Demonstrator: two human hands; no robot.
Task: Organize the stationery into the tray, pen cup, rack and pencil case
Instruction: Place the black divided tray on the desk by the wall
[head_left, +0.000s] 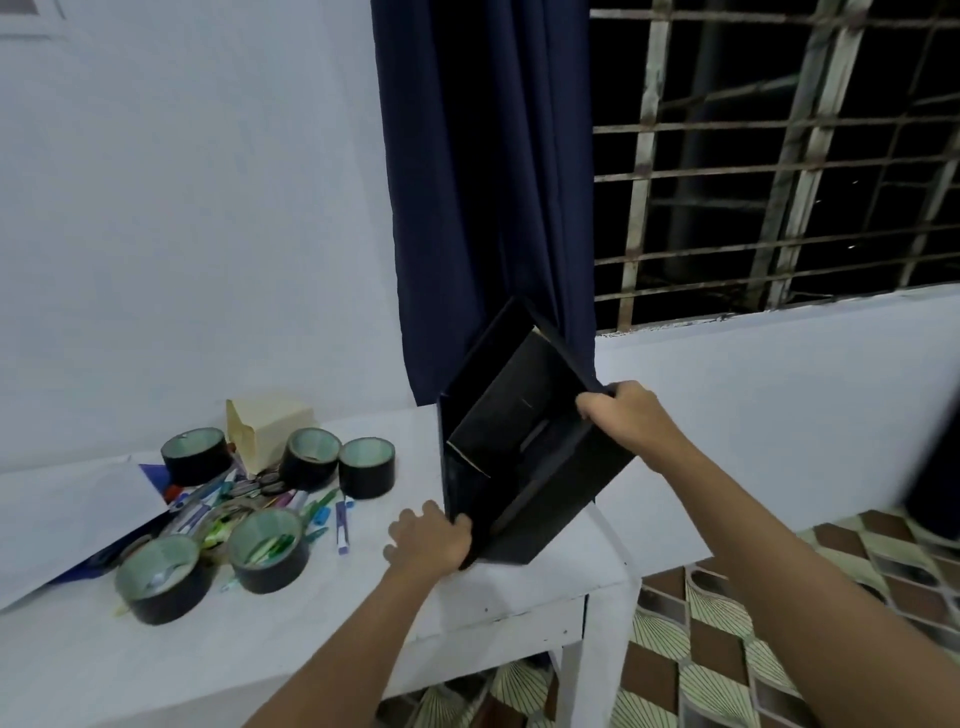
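Observation:
A black box-like rack (519, 447) with inner dividers is held tilted above the right end of the white table (509, 592), its opening facing me. My left hand (431, 540) grips its lower left corner. My right hand (618, 410) grips its upper right edge. On the table's left lies a heap of pens and markers (249, 512) among several black tape rolls (366, 466). One roll (267, 550) has green pens inside its core.
A cream paper box (270, 428) stands behind the tape rolls. White paper sheets (67, 514) lie at the far left over something blue. A dark blue curtain (483, 182) hangs behind the rack. The table's right edge drops to a tiled floor (727, 649).

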